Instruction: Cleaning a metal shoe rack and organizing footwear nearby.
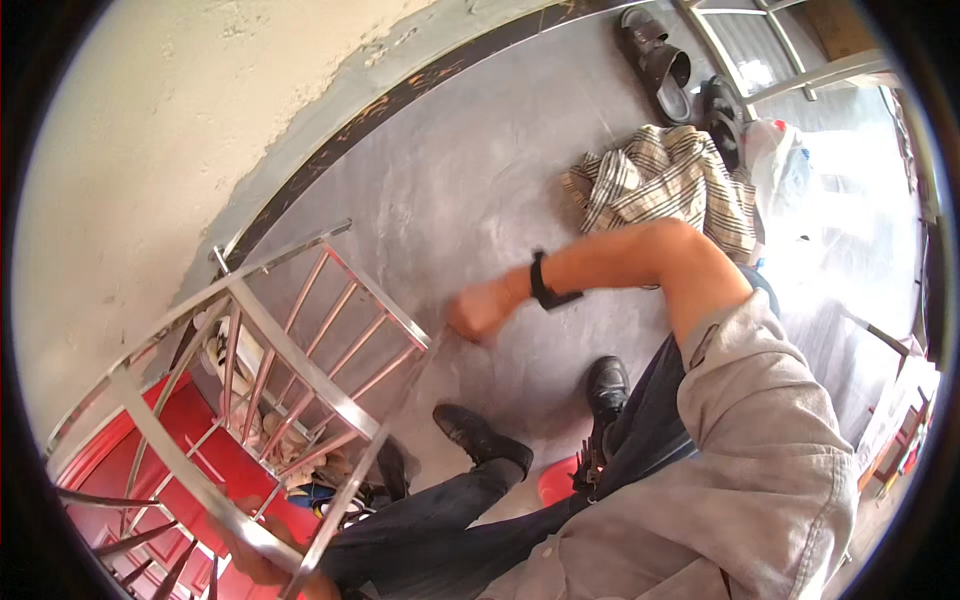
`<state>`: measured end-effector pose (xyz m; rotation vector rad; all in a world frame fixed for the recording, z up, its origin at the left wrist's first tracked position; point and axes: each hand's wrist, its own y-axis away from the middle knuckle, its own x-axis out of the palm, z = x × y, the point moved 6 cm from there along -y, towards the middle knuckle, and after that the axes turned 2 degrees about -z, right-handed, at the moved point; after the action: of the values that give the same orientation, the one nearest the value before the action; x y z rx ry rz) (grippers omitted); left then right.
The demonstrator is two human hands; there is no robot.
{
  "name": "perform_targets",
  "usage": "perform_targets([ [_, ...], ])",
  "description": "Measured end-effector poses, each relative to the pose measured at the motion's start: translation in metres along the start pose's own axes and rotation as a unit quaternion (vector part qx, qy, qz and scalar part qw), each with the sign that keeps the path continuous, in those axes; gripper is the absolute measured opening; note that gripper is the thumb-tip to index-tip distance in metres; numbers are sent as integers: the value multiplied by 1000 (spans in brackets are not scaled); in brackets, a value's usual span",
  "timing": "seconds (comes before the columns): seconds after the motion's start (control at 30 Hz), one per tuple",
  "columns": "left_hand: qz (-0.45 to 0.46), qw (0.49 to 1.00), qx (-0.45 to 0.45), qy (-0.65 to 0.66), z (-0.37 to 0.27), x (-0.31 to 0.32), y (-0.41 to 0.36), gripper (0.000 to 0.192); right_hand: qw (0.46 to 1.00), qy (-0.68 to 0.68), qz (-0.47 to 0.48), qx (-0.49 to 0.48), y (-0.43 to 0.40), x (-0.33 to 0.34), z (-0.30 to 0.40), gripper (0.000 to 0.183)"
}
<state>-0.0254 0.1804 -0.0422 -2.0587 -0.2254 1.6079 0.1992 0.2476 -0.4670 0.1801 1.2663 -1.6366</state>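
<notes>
A stainless-steel rack (300, 337) with flat side rails, curved cross bands and thin rods stands tilted at the left. Low in the picture, my left hand (259, 551) is wrapped around its lower curved band, partly hidden behind the metal. My right hand (484, 311), blurred and with fingers curled in, is at the far end of the nearer side rail (352, 487). Whether it grips the rail or some small thing cannot be made out. A black band (551, 281) is around that wrist.
Checked cloth (660, 184) lies crumpled on the grey floor (480, 172), near sandals (660, 67) and a plastic bag (780, 161). A metal frame (750, 45) stands top right. Beside my shoes (480, 439) is a red plastic item (556, 480). A wall (150, 150) borders the left.
</notes>
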Motion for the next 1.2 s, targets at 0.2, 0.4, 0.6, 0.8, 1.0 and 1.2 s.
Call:
perform_targets([
  [0.2,98,994,-10,-49,-51,92,-58,16,842,382,-138,355,122,-244,-142,32],
  [0.4,99,994,-9,-40,-67,159,-75,15,722,497,9,482,188,-206,-75,38],
  [0.6,97,995,-26,2,-84,184,-100,8,793,274,277,468,177,-96,77,30],
  [0.8,60,998,19,21,-112,193,-118,10,773,194,-99,596,123,-182,-18,12],
  [1.0,20,998,47,46,-153,219,-140,18,690,469,-119,539,147,-158,-33,32],
  [1.2,12,993,116,33,-209,236,-152,23,622,284,-265,680,158,-120,31,32],
])
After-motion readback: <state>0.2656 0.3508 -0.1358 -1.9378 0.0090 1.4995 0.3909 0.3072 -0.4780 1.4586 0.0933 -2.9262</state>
